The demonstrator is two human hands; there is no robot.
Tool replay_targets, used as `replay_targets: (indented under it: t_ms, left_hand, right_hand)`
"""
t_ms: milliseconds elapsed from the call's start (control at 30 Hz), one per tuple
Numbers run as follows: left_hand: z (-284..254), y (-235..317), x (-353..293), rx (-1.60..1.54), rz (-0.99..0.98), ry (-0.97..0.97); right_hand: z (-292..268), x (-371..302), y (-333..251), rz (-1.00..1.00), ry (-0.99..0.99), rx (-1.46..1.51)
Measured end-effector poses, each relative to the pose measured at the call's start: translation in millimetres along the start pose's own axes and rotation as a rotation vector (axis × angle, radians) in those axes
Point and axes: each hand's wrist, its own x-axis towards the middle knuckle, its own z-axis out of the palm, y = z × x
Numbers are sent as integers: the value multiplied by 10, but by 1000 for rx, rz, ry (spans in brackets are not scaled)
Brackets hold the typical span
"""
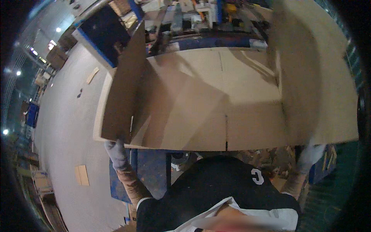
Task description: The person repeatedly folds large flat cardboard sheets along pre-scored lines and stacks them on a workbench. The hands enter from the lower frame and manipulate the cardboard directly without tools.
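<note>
A large brown cardboard sheet (pixel 201 127) spreads wide before me, with creases and dark slots. Its left flap (pixel 123 91) is folded up, and a larger right flap (pixel 309 77) stands raised at the other side. My left hand (pixel 116 154), in a light grey glove, closes on the sheet's near left corner; its fingertips are partly behind the board. At the near right corner is my right hand (pixel 311 156), also gloved and slightly blurred. It grips the near edge there, with the fingers largely hidden by the cardboard.
Beyond the sheet stands a machine with a blue beam (pixel 208 41) and cluttered parts. A dark blue panel (pixel 104 36) rises at far left. Below my left hand is a blue surface (pixel 148 170). Loose cardboard (pixel 81 175) lies on the grey floor (pixel 62 127); scraps are heaped below right.
</note>
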Motion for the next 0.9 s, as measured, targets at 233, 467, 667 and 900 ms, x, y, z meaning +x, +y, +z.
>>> replay_targets:
  t_ms: [233,467,667,900]
  left_hand:
    - [943,461,-198,406,473,-365]
    - [1198,189,-221,947,644,-852]
    - [1352,199,-83,905,741,-936]
    - [1890,226,-164,761,842,-812]
  right_hand:
    - [213,-287,-926,-1220,-435,237]
    - [716,-403,-1249,-1364,-413,312]
    - [960,-79,-1071,-1296,-507,280]
    - [1101,542,-817,-1060,-539,193]
